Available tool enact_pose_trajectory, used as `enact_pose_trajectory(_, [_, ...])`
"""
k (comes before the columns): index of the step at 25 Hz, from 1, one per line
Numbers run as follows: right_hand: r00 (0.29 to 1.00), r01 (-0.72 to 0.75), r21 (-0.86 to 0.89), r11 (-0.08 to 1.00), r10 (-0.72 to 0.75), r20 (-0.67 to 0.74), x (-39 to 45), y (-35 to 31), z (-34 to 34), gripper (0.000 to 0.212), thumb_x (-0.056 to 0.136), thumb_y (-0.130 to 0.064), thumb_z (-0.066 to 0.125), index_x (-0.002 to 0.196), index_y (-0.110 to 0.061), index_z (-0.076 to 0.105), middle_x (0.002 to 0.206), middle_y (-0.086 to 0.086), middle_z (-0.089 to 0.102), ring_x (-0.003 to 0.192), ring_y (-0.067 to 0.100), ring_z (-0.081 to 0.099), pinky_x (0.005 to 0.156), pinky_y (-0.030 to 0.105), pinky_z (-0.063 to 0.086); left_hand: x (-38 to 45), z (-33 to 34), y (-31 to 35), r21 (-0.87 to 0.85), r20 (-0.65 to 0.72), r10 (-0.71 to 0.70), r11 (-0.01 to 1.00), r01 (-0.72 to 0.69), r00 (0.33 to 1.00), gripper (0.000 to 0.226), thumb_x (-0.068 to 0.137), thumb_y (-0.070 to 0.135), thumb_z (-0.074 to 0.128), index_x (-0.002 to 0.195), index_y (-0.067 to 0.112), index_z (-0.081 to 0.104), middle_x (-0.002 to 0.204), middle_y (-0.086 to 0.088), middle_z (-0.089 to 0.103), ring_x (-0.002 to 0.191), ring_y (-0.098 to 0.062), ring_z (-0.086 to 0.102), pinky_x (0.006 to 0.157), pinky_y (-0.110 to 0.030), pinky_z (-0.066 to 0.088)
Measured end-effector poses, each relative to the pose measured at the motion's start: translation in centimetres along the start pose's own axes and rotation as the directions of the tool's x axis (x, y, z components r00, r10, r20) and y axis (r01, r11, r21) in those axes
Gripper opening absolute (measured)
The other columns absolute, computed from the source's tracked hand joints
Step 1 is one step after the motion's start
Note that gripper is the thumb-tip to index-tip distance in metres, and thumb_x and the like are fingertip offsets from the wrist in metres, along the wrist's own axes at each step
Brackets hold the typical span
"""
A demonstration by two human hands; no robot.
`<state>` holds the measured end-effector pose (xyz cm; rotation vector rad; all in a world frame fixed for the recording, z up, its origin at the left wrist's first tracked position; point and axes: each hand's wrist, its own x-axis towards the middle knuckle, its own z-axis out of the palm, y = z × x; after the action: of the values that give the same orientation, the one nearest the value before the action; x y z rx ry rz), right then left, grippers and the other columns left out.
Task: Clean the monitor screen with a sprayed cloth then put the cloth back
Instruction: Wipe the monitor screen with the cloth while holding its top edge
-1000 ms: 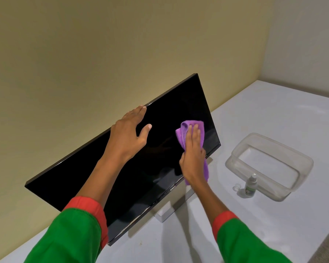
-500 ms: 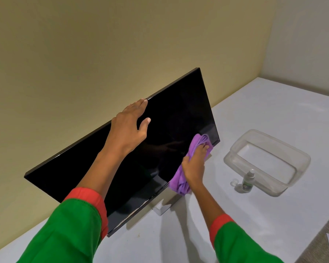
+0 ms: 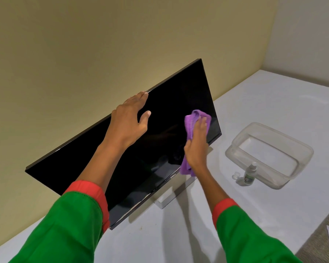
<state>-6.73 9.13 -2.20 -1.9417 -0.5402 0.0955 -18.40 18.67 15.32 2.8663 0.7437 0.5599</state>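
A black monitor (image 3: 84, 168) stands on a white table, its dark screen facing me. My left hand (image 3: 128, 123) grips the monitor's top edge, fingers over the rim and thumb on the glass. My right hand (image 3: 196, 147) presses a folded purple cloth (image 3: 190, 122) flat against the right part of the screen, near the lower right corner. Part of the cloth hangs below my palm by the bottom bezel. A small spray bottle (image 3: 250, 172) stands upright on the table to the right, its clear cap (image 3: 235, 176) lying beside it.
A clear plastic tub (image 3: 294, 147) sits on the white table (image 3: 273, 111) right of the monitor, just behind the bottle. The monitor's silver stand base (image 3: 164, 203) rests below the screen. A beige wall runs close behind. A grey mat with a paper label lies at the lower right.
My right hand has swept the cloth back up the screen from the lower right corner. My left hand has stayed on the top edge.
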Motion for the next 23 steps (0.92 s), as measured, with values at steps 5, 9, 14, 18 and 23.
enact_pose_trajectory(5, [0.968, -0.243, -0.011, 0.970, 0.244, 0.053, 0.1, 3.1, -0.3, 0.069, 0.096, -0.002, 0.044, 0.150, -0.008, 0.002, 0.161, 0.008, -0.001, 0.144, 0.032, 0.024, 0.111, 0.046, 0.036, -0.1, 0.0, 0.0, 0.002, 0.002, 0.007, 1.000, -0.007, 1.000, 0.051, 0.093, 0.025, 0.047, 0.142, 0.023, 0.032, 0.150, 0.001, 0.033, 0.140, -0.018, 0.028, 0.111, -0.046, 0.025])
enact_pose_trajectory(9, [0.988, -0.108, 0.000, 0.994, 0.107, 0.114, -5.8, 1.5, 2.5, 0.074, 0.093, -0.001, 0.048, 0.151, -0.015, 0.004, 0.162, 0.002, 0.000, 0.142, 0.030, 0.028, 0.100, 0.047, 0.048, -0.2, 0.1, 0.0, 0.016, -0.010, 0.011, 1.000, -0.011, 1.000, 0.051, 0.093, 0.024, 0.046, 0.142, 0.022, 0.031, 0.151, 0.001, 0.033, 0.140, -0.019, 0.028, 0.111, -0.042, 0.025])
enact_pose_trajectory(14, [0.981, 0.185, -0.127, 0.975, -0.175, 0.081, -2.8, -0.7, 2.0, 0.077, 0.092, -0.001, 0.050, 0.152, -0.020, 0.005, 0.162, 0.003, 0.005, 0.146, 0.028, 0.019, 0.098, 0.038, 0.047, 0.0, 0.2, -0.1, 0.024, -0.007, 0.001, 1.000, -0.001, 1.000, 0.051, 0.093, 0.024, 0.046, 0.141, 0.023, 0.032, 0.150, 0.001, 0.034, 0.139, -0.019, 0.029, 0.110, -0.045, 0.026])
enact_pose_trajectory(18, [0.983, 0.182, -0.117, 0.976, -0.183, 0.000, 2.6, 0.0, -1.2, 0.076, 0.092, 0.001, 0.047, 0.152, -0.022, 0.004, 0.162, 0.001, 0.004, 0.144, 0.028, 0.024, 0.096, 0.041, 0.047, 0.0, 0.1, 0.1, 0.015, 0.004, -0.013, 1.000, 0.012, 1.000, 0.051, 0.093, 0.024, 0.046, 0.142, 0.024, 0.031, 0.151, 0.003, 0.033, 0.140, -0.019, 0.027, 0.110, -0.047, 0.025])
enact_pose_trajectory(23, [0.993, -0.112, 0.036, 0.993, 0.111, 0.026, 3.3, 3.0, -2.1, 0.066, 0.097, -0.005, 0.044, 0.151, -0.013, 0.007, 0.160, 0.008, 0.013, 0.139, 0.033, 0.034, 0.107, 0.037, 0.038, -0.1, 0.0, 0.1, 0.014, 0.000, 0.001, 1.000, -0.001, 1.000, 0.050, 0.094, 0.021, 0.046, 0.142, 0.023, 0.031, 0.151, 0.003, 0.032, 0.140, -0.019, 0.027, 0.110, -0.044, 0.025])
